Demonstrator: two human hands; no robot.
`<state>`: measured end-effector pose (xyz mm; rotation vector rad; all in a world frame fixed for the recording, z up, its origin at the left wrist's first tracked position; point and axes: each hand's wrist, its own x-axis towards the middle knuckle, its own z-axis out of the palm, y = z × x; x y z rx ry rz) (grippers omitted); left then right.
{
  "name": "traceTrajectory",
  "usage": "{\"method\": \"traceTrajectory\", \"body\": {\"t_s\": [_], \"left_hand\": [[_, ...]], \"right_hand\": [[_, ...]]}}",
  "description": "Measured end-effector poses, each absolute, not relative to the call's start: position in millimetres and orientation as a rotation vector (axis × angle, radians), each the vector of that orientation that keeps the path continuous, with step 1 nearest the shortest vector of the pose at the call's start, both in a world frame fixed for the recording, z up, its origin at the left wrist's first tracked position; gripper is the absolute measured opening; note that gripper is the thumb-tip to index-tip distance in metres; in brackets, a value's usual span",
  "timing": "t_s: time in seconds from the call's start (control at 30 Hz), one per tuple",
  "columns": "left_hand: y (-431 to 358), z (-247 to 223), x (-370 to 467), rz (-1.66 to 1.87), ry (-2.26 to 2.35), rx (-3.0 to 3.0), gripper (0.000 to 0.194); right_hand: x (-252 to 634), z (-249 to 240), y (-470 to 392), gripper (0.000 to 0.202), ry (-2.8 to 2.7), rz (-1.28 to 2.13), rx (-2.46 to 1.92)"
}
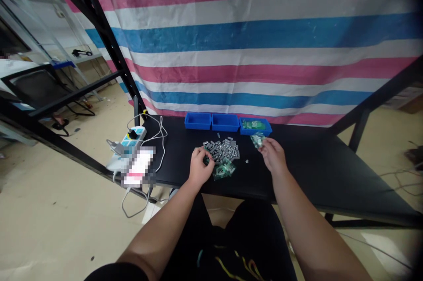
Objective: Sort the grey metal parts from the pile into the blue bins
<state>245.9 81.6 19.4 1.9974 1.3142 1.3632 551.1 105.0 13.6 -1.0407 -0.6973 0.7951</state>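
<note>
My right hand (272, 154) pinches a small clear plastic bag (257, 140) with green contents, held just in front of the right blue bin (256, 132). My left hand (200, 167) is closed at the left side of a pile of small grey metal-looking pieces (226, 150). A bit of green shows at its fingertips, but what they grip cannot be made out. Several more clear bags with green contents (224, 169) lie in front of the pile, close to my left hand. One small pale piece (246, 161) rests apart, between the pile and my right hand.
At the back of the black table (317, 162) stand a left blue bin (197, 121) and a middle blue bin (225, 122). Green packets lie in the right bin. A power strip (134, 136), white cables and a blurred phone-like screen (139, 167) occupy the left edge. A striped sheet (238, 51) hangs behind.
</note>
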Motion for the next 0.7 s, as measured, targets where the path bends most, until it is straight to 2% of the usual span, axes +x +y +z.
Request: {"method": "traceTrajectory", "body": {"t_s": [0.5, 0.7], "left_hand": [[78, 23, 245, 1.348, 1.348, 2.033, 0.012], [77, 24, 245, 1.339, 1.339, 2.030, 0.011]], "right_hand": [[553, 14, 93, 0.041, -0.693, 0.861, -1.033], [551, 9, 95, 0.032, -0.785, 0.781, -1.056]]}}
